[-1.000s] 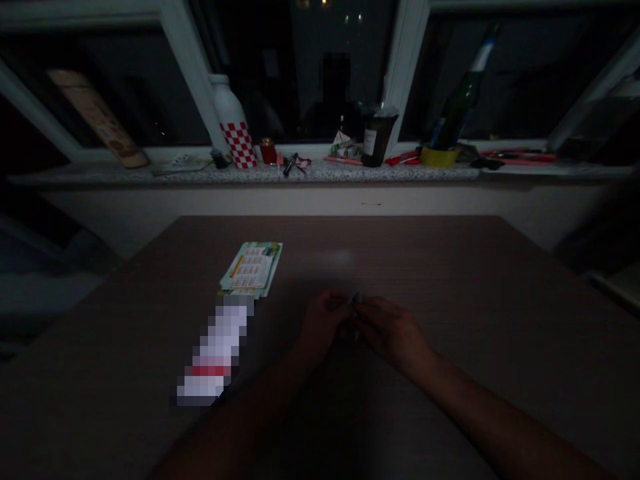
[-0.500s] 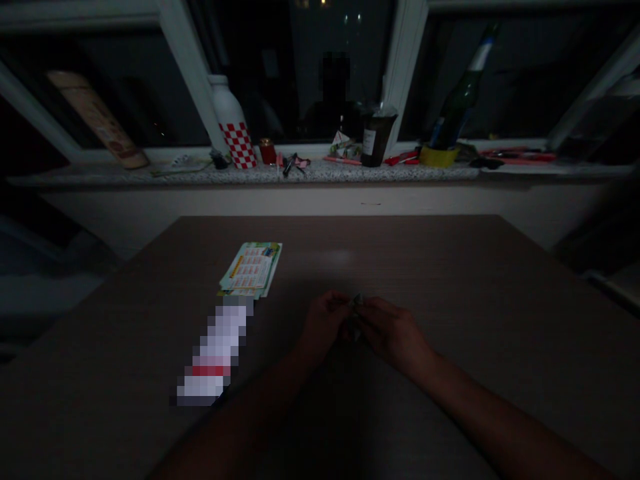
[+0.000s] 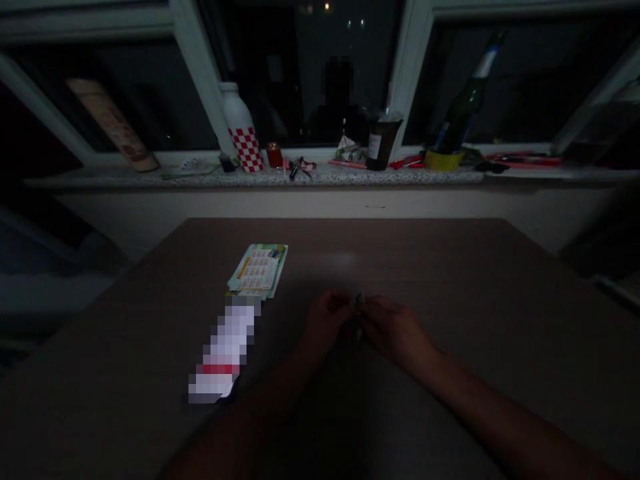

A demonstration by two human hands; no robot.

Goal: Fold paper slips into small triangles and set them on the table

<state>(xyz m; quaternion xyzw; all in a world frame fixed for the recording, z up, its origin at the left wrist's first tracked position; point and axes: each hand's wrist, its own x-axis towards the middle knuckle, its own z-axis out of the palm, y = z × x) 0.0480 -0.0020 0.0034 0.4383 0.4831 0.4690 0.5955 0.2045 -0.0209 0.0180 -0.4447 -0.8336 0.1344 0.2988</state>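
Where left hand meets right hand, small pale-greenish piece, mostly hidden.

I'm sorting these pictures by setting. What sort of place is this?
Probably a room in a home, seemingly at night: a broad table stands before a window that is dark outside, and the speckled sill holds odds and ends such as a checkered bottle.

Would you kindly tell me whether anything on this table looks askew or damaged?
Only the stack of printed cards looks askew: its edges don't line up. I see no spill on the table. The small item between left hand and right hand is too dark to judge.
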